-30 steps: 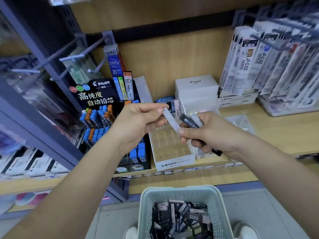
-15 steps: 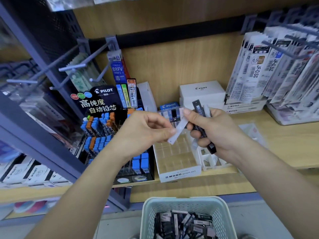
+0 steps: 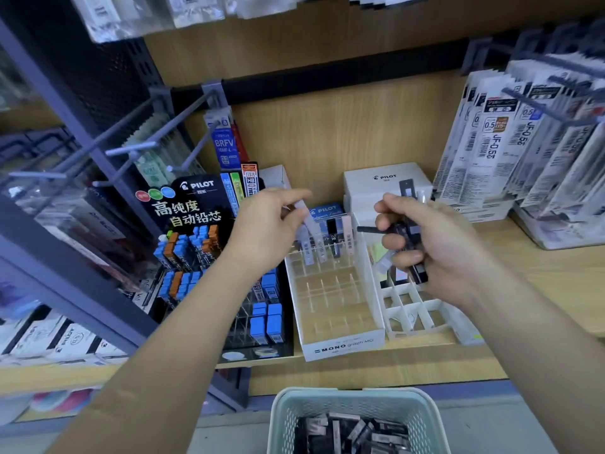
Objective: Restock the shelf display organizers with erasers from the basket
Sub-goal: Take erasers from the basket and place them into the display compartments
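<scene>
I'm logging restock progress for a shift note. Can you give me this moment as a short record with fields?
left hand: pinches a pale pack near the organizer's back row
right hand: grips a bundle of dark packs
MONO organizer: four packs upright in the back row, none seen in the other cells
white divider tray: right of the organizer, under the right hand
basket: below the shelf, holds many loose packs
</scene>
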A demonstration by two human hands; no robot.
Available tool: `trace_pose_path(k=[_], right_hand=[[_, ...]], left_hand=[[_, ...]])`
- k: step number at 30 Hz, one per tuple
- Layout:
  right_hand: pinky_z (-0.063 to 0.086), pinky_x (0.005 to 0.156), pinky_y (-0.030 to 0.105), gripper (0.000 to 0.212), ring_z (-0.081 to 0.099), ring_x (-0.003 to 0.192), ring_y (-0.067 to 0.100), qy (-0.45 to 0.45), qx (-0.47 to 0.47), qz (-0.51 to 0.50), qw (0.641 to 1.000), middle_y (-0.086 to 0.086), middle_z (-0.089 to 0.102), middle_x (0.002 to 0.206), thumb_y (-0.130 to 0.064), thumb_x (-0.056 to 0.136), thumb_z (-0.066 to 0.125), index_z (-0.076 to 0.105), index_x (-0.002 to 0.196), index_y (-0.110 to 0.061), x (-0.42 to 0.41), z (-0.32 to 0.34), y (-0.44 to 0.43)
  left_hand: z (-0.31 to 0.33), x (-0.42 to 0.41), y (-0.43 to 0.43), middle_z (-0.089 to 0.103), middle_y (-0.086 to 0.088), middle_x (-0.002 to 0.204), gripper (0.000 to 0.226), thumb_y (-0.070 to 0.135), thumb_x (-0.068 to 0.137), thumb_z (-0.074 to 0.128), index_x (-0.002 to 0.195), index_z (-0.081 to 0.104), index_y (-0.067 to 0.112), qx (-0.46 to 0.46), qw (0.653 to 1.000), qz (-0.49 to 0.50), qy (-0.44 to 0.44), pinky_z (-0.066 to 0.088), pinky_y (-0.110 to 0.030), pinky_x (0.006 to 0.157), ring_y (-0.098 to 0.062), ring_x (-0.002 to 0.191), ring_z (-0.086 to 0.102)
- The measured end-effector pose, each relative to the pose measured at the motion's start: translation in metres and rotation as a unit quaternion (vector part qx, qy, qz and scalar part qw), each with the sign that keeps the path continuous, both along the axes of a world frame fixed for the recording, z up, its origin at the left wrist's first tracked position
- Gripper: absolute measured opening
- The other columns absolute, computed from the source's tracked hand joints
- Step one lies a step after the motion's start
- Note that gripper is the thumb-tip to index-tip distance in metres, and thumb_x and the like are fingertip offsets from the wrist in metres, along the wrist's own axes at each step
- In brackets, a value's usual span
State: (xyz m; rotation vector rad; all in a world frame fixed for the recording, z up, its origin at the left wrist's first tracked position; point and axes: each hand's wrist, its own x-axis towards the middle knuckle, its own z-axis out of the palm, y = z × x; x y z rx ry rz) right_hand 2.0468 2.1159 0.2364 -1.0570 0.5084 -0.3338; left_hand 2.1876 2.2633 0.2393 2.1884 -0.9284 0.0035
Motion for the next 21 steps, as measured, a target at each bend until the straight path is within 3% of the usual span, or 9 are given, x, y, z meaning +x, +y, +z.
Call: trace_pose_path(k=[2,6,14,21], right_hand=[[0.023,0.032,0.015,0.017,0.039,0.047,0.009,0.006,-0.002,0.003,1.0,0.003,0.057,0.064,-0.02,0.092,0.061,0.064,0.08,-0.008,-0.001,-0.001,-0.001],[0.023,0.032,0.014,0.016,0.039,0.046,0.009,0.0,0.012,0.009,1.0,0.003,0.056,0.064,-0.02,0.091,0.061,0.063,0.08,-0.009,-0.004,-0.001,-0.003],[0.023,0.031,0.014,0.014,0.039,0.046,0.009,0.003,0.027,0.026,0.999,0.004,0.056,0.066,-0.015,0.092,0.059,0.063,0.08,-0.008,-0.008,-0.002,-0.005],[0.022,0.032,0.015,0.01,0.039,0.047,0.009,0.007,0.023,0.039,0.999,0.005,0.057,0.067,-0.011,0.091,0.058,0.063,0.083,-0.008,-0.011,-0.001,-0.005]], left_hand=[[-0.005,0.001,-0.007,0.058,0.009,0.09,0.027,0.017,0.092,0.062,0.117,0.067,0.023,0.025,0.999,0.002,-0.035,0.04,-0.006,0.077,-0.001,0.077,0.055],[-0.01,0.0,-0.013,0.067,0.006,0.09,0.026,0.021,0.089,0.066,0.115,0.068,0.023,0.063,0.997,0.013,-0.05,0.053,-0.027,0.087,-0.009,0.081,0.064],[-0.02,-0.001,-0.019,0.066,-0.006,0.115,0.027,0.019,0.097,0.052,0.121,0.065,0.014,0.176,0.977,-0.049,-0.112,0.044,-0.029,0.095,-0.022,0.109,0.058],[-0.027,0.002,-0.023,0.065,-0.007,0.098,0.019,0.019,0.093,0.059,0.104,0.072,0.011,0.156,0.974,-0.037,-0.164,0.049,-0.034,0.083,-0.023,0.092,0.06]])
